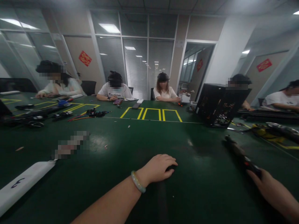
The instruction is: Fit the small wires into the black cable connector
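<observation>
My left hand [161, 167], with a pale green bangle [138, 182] at its wrist, rests on the green tabletop [112, 174]. Its fingers are slightly bent and the thumb stands apart from them, with nothing visible in the grasp. On the right, my right hand [268, 188] is closed around one end of a long black tool [241, 157]. This tool has a small red spot near the grip and points away from me to the left. Motion blur keeps its exact kind from showing.
A long white bar [25, 185] with a dark handwritten mark lies at left. Black parts with coloured wires [93, 112] are further back. An open black computer case [220, 105] stands at right, near a black-and-yellow bundle [273, 132]. Several people sit around the far side.
</observation>
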`<state>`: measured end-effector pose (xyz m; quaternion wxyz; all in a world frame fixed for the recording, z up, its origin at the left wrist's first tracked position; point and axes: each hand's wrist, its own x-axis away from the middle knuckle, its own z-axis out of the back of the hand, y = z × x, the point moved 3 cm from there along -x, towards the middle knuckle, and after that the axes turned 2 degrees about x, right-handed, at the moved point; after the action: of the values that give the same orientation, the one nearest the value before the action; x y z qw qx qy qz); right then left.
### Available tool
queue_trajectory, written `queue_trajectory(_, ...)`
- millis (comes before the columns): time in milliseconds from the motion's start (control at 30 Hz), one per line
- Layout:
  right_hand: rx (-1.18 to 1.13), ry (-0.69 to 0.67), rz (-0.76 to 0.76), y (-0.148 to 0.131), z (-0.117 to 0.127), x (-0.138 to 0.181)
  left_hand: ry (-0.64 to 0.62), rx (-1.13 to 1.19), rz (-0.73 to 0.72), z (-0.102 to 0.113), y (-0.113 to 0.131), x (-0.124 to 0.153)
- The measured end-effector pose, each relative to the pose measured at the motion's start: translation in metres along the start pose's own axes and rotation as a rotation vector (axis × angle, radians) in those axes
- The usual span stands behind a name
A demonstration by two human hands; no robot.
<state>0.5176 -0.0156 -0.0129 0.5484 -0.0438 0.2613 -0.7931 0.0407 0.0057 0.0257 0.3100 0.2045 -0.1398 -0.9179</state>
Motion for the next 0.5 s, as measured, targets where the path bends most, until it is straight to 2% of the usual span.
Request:
queue_trajectory(33, -0.052, -0.055, 0.012, -0.012, -0.013, 0.003, 0.011, -0.011, 0.002, 0.001, 0.001, 0.000)
queue_trajectory(67, -0.097, -0.058, 0.102, -0.031, -0.025, 0.008, 0.028, -0.025, 0.002, 0.004, 0.003, 0.000)
queue_trajectory(200, -0.171, -0.171, 0.405, -0.136, -0.067, 0.041, 0.127, -0.092, -0.005, 0.016, 0.012, -0.001)
queue_trajectory(300, -0.203, -0.351, 0.635, -0.220, -0.085, 0.068, 0.156, -0.123, -0.001, 0.020, 0.015, 0.000)
queue_trajectory(367, -0.194, -0.493, 0.767, -0.266, -0.095, 0.081, 0.135, -0.125, 0.008, 0.020, 0.014, 0.002)
queue_trajectory(500, -0.184, -0.645, 0.888, -0.325, -0.116, 0.092, 0.110, -0.160, 0.096, 0.021, 0.002, 0.008)
